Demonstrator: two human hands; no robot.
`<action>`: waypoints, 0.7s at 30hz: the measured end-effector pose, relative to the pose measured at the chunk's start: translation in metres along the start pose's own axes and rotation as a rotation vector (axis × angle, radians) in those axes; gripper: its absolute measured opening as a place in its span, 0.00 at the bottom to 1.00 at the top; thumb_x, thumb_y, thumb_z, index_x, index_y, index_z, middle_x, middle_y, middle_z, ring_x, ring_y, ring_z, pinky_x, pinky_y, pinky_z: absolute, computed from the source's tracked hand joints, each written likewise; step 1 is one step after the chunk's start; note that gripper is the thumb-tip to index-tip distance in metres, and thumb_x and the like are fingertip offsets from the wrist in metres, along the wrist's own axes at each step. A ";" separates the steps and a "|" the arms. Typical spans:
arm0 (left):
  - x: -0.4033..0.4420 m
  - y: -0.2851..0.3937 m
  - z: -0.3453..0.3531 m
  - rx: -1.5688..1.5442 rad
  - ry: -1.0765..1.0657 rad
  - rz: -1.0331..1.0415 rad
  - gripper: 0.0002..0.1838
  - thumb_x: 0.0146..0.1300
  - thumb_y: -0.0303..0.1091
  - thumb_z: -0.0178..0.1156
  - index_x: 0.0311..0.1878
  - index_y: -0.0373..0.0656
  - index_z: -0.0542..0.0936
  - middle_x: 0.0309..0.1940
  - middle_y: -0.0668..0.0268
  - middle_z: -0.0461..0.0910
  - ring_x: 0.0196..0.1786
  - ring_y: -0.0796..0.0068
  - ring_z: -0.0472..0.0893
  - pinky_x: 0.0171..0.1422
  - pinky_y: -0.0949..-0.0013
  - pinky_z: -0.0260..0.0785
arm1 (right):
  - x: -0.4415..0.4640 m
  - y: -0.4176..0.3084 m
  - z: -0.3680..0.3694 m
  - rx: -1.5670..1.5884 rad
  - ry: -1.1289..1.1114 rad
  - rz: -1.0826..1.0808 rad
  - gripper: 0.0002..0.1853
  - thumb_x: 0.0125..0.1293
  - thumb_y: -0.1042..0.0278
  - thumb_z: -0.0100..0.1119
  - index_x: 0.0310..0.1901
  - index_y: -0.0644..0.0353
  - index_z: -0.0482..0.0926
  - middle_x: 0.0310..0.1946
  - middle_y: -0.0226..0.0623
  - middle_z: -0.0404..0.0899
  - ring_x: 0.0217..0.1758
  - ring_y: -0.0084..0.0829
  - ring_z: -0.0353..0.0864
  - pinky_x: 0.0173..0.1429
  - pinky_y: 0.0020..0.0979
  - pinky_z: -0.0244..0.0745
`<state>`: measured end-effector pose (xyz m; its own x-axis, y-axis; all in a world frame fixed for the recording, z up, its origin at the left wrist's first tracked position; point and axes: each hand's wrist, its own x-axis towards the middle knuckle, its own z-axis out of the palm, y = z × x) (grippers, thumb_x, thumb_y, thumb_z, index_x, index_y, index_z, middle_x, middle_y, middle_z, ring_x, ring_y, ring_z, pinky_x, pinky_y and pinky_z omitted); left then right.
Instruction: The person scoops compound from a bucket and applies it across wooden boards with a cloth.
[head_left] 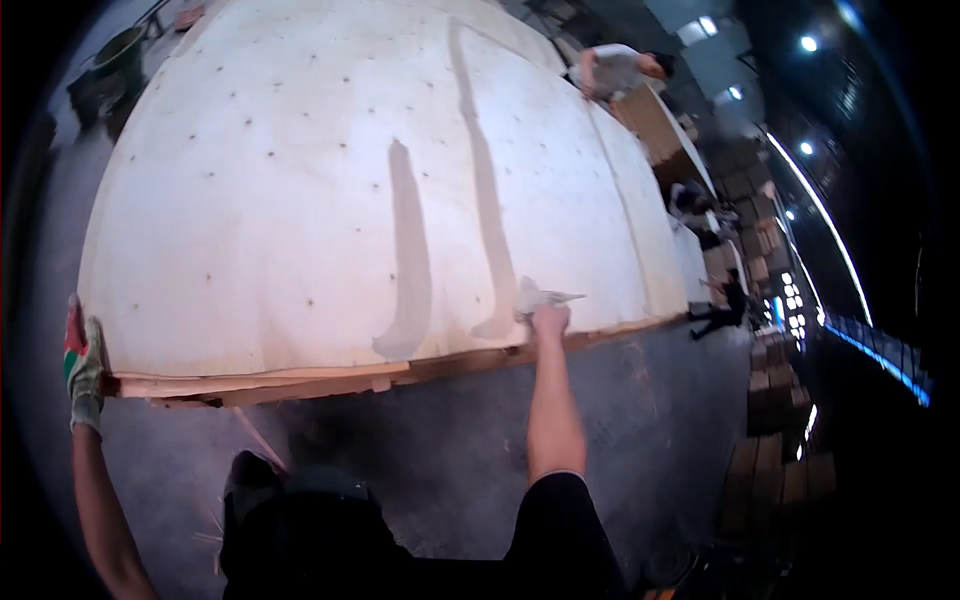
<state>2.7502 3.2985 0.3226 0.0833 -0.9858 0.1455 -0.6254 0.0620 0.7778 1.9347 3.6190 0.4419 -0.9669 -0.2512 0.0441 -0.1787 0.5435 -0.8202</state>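
A large pale plywood sheet (260, 240) lies before me on a stack with layered edges, dotted with small dark marks. Two long greyish-brown filler streaks run along it, a shorter one (410, 250) and a longer one (485, 190). My bare right hand (550, 319) is closed around a putty knife (532, 298), held at the near end of the longer streak; motion blurs the tool. At the sheet's left corner, my left hand (86, 380), in a light glove with red and green patches, rests against the edge with its fingers stretched out.
A person (615, 72) bends over the far right side of the sheet beside more stacked boards (650, 125). Other people, one in dark clothes (725, 303), are farther right. A dark bucket (120, 55) stands at the upper left. Board stacks (770, 475) stand lower right.
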 end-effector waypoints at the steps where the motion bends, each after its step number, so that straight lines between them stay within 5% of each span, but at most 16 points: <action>1: 0.014 -0.001 -0.009 -0.025 -0.025 0.001 0.30 0.77 0.41 0.52 0.78 0.45 0.62 0.75 0.56 0.66 0.75 0.61 0.67 0.77 0.64 0.59 | 0.000 -0.009 0.016 -0.251 0.038 -0.097 0.17 0.62 0.67 0.60 0.45 0.76 0.81 0.43 0.58 0.84 0.47 0.48 0.84 0.55 0.48 0.78; 3: 0.006 0.040 -0.054 -0.054 -0.073 -0.009 0.29 0.77 0.40 0.53 0.77 0.43 0.63 0.74 0.54 0.67 0.75 0.60 0.68 0.78 0.64 0.59 | 0.014 -0.024 -0.017 -0.707 -0.056 -0.272 0.20 0.63 0.66 0.58 0.49 0.76 0.81 0.44 0.59 0.84 0.52 0.53 0.83 0.62 0.48 0.74; 4: -0.016 0.068 -0.076 -0.060 -0.095 -0.021 0.29 0.76 0.39 0.53 0.77 0.42 0.64 0.74 0.53 0.68 0.75 0.59 0.68 0.78 0.64 0.59 | 0.027 -0.020 -0.058 -0.661 -0.359 -0.435 0.22 0.65 0.66 0.59 0.53 0.77 0.80 0.48 0.56 0.84 0.54 0.47 0.84 0.62 0.43 0.76; 5: -0.035 0.093 -0.067 0.079 -0.098 -0.046 0.28 0.76 0.38 0.53 0.75 0.40 0.66 0.72 0.52 0.70 0.74 0.57 0.69 0.77 0.63 0.59 | 0.017 -0.015 -0.079 -0.252 -0.488 -0.275 0.24 0.65 0.61 0.65 0.56 0.72 0.80 0.53 0.49 0.84 0.52 0.38 0.84 0.57 0.40 0.78; 8: -0.042 0.087 -0.020 0.158 -0.019 0.120 0.26 0.74 0.37 0.52 0.72 0.38 0.70 0.67 0.46 0.74 0.71 0.51 0.73 0.75 0.60 0.64 | -0.020 -0.012 -0.063 -0.308 -0.716 -0.214 0.22 0.66 0.68 0.65 0.59 0.70 0.79 0.53 0.41 0.84 0.50 0.32 0.83 0.54 0.35 0.79; 10: 0.009 0.041 -0.087 0.209 -0.028 0.218 0.27 0.73 0.38 0.52 0.71 0.38 0.70 0.65 0.44 0.75 0.67 0.47 0.76 0.71 0.56 0.68 | -0.175 -0.102 0.008 -0.266 -0.810 -0.075 0.21 0.64 0.68 0.67 0.56 0.72 0.81 0.50 0.41 0.85 0.51 0.30 0.83 0.57 0.33 0.77; 12: 0.072 -0.013 -0.154 0.201 -0.040 0.213 0.26 0.71 0.39 0.53 0.69 0.39 0.73 0.63 0.42 0.76 0.63 0.43 0.77 0.67 0.52 0.70 | -0.314 -0.185 0.133 0.189 -0.824 -0.001 0.18 0.65 0.72 0.66 0.56 0.70 0.81 0.50 0.38 0.84 0.50 0.27 0.83 0.54 0.29 0.78; 14: 0.097 -0.027 -0.177 0.146 -0.053 0.140 0.25 0.71 0.40 0.52 0.68 0.39 0.74 0.60 0.42 0.78 0.61 0.41 0.77 0.65 0.52 0.71 | -0.413 -0.267 0.208 0.252 -0.972 -0.072 0.17 0.66 0.74 0.65 0.56 0.68 0.81 0.50 0.37 0.84 0.48 0.27 0.83 0.51 0.29 0.79; 16: 0.106 -0.049 -0.181 0.015 -0.029 0.107 0.26 0.72 0.42 0.53 0.69 0.41 0.73 0.60 0.48 0.80 0.62 0.51 0.80 0.67 0.58 0.71 | -0.502 -0.315 0.261 0.406 -1.008 -0.095 0.15 0.68 0.74 0.63 0.54 0.68 0.80 0.49 0.36 0.83 0.49 0.27 0.84 0.50 0.30 0.82; 18: 0.127 -0.060 -0.207 -0.296 -0.283 -0.265 0.26 0.74 0.45 0.53 0.69 0.41 0.73 0.55 0.53 0.83 0.59 0.61 0.81 0.65 0.63 0.71 | -0.586 -0.361 0.319 0.530 -1.017 -0.105 0.15 0.68 0.72 0.64 0.54 0.68 0.80 0.48 0.37 0.83 0.49 0.28 0.84 0.50 0.32 0.84; 21: 0.130 -0.134 -0.220 -0.508 -0.450 -0.079 0.27 0.73 0.50 0.55 0.68 0.42 0.74 0.49 0.60 0.83 0.53 0.68 0.82 0.59 0.67 0.73 | -0.687 -0.400 0.407 0.624 -1.115 -0.058 0.15 0.68 0.72 0.62 0.55 0.67 0.78 0.50 0.38 0.82 0.49 0.30 0.84 0.49 0.34 0.84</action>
<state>3.0155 3.1960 0.3715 -0.2857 -0.9523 -0.1070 -0.1800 -0.0563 0.9821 2.7448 3.2480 0.5074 -0.2312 -0.9591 -0.1631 0.1928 0.1191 -0.9740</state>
